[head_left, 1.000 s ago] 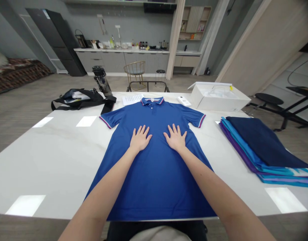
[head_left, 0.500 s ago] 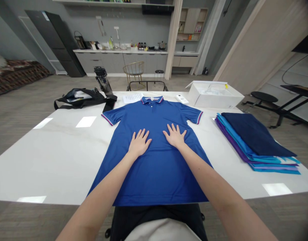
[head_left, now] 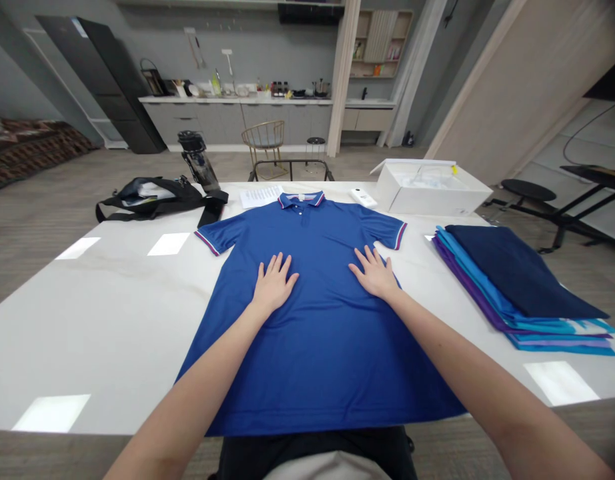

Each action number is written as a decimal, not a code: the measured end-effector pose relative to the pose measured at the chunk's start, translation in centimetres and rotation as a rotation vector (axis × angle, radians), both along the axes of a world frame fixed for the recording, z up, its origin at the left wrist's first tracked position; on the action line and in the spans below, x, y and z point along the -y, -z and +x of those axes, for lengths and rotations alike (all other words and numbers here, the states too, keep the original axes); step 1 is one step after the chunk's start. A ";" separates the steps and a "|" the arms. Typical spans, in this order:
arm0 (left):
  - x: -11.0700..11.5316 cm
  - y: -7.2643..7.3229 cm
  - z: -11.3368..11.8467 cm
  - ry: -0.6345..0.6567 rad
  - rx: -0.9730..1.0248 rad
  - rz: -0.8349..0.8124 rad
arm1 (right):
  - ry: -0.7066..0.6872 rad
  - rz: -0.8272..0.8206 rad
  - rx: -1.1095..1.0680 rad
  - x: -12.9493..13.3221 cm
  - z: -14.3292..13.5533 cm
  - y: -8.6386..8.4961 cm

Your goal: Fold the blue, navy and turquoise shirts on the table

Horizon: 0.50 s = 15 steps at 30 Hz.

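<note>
A blue polo shirt (head_left: 317,353) lies spread face up on the white table, collar at the far end and hem along the near edge. Its collar and sleeve cuffs carry red and white stripes. My left hand (head_left: 276,281) rests flat on the left half of the chest, fingers spread. On the right side of the chest, close to the shirt's side edge below the sleeve, my right hand (head_left: 375,272) also presses flat with fingers apart. Faint creases run across the fabric between the two hands.
On the right of the white table (head_left: 112,320) sits a stack of folded clothes (head_left: 517,273), dark navy on top. Behind it stands an open white box (head_left: 432,190). A black bag (head_left: 157,197), a dark bottle (head_left: 200,163) and a printed sheet (head_left: 260,197) lie at the far left.
My right hand has slid to the right across the shirt, toward its side edge. My left hand stays nearly in place. The shirt's lower right part is spread wider.
</note>
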State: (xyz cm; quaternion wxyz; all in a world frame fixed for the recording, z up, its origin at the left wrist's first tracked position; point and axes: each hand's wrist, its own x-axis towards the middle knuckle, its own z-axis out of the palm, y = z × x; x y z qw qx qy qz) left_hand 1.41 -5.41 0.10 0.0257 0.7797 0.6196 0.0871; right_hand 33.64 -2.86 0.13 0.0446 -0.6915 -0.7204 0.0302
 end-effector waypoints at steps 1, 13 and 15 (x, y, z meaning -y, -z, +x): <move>-0.1 0.2 0.0 0.003 -0.005 -0.014 | 0.011 0.005 0.009 0.5 0.0 0.1; 6.5 -0.1 1.4 0.219 -0.027 -0.052 | -0.387 0.053 -0.038 9.8 -3.2 -1.3; 8.0 -0.2 1.7 0.253 -0.028 -0.051 | -0.453 0.003 -0.058 11.5 -4.4 -1.5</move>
